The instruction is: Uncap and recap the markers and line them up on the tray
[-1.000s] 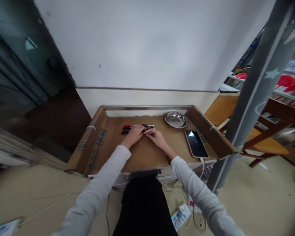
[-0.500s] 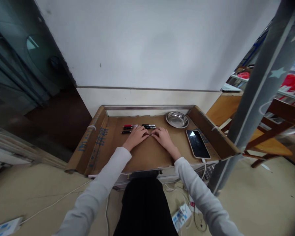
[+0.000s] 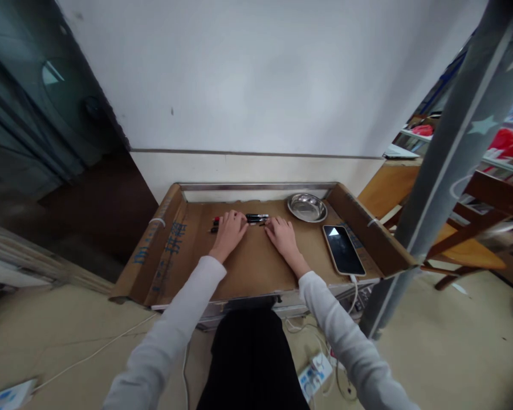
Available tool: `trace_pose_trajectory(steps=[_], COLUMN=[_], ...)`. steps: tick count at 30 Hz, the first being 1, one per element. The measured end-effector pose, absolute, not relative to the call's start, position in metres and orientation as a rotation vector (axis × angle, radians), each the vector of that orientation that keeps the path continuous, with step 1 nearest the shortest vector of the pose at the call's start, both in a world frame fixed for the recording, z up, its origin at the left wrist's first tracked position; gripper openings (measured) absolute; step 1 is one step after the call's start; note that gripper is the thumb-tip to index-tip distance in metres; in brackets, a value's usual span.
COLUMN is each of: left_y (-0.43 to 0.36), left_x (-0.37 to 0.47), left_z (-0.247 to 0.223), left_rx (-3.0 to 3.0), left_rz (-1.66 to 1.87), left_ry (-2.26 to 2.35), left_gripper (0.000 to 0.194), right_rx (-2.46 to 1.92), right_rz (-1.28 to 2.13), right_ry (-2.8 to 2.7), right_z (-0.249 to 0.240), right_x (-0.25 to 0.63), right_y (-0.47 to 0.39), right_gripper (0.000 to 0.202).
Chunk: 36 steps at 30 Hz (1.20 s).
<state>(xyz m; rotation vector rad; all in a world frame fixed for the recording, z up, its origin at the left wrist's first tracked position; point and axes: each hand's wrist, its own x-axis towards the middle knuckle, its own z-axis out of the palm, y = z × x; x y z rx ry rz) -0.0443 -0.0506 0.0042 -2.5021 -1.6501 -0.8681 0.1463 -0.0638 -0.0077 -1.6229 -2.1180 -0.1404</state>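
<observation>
My left hand [image 3: 229, 230] lies over a row of pens, its fingers loosely spread and partly hiding them. From under it show the tip of a red pen [image 3: 216, 219] and the end of a black pen [image 3: 214, 230]. Black pens [image 3: 256, 217] lie just right of its fingertips. A short way to the right, my right hand [image 3: 281, 233] is closed, thumb and fingers pinched at a small dark piece [image 3: 262, 224]. That piece is too small to name exactly.
A shallow steel bowl [image 3: 307, 208] stands at the back right of the cardboard-lined tabletop [image 3: 256, 267]. Nearer me lies a phone [image 3: 344, 250] with a white cable [image 3: 354, 290] plugged in. Rolled cardboard edges [image 3: 370, 228] rise at both sides. A grey post [image 3: 436, 171] stands right.
My hands were together, fingertips meeting at a small dark piece. They have since parted: the left moved left and back over the pens, while the right shifted slightly back.
</observation>
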Motion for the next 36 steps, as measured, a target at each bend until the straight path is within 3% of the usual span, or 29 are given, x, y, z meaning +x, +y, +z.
trace_pose_trajectory(steps=[6, 11, 17, 22, 25, 32, 36], left_y=[-0.068, -0.076, -0.085, -0.081, -0.079, -0.079, -0.073], left_x=[-0.098, -0.111, -0.075, -0.034, -0.017, -0.016, -0.023], left_z=[-0.004, -0.006, 0.012, 0.025, 0.024, 0.02, 0.026], left_rx=[-2.382, -2.517, -2.896, -2.679, -2.529, -2.635, -2.513], left_rz=[-0.786, -0.725, -1.135, -1.615, -1.813, -1.548, -1.87], left_ry=[-1.765, -1.699, -1.485, -1.409, -1.392, -1.372, -1.523], left_gripper=[0.022, 0.018, 0.022, 0.025, 0.027, 0.03, 0.025], right_rx=[-1.576, -1.38, -1.118, -0.915, -0.834, -0.653, -0.639], right_rz=[0.018, 0.361, 1.081, 1.619, 1.734, 1.962, 2.012], right_ry=[-2.103, -1.92, -1.352, -0.901, -0.771, -0.434, -0.402], right_z=[-0.011, -0.013, -0.008, 0.006, 0.009, 0.006, 0.007], right_x=[0.147, 0.13, 0.105, 0.106, 0.108, 0.113, 0.121], right_y=[-0.078, -0.082, -0.081, -0.079, -0.079, -0.083, -0.082], right_gripper=[0.017, 0.021, 0.024, 0.014, 0.015, 0.022, 0.025])
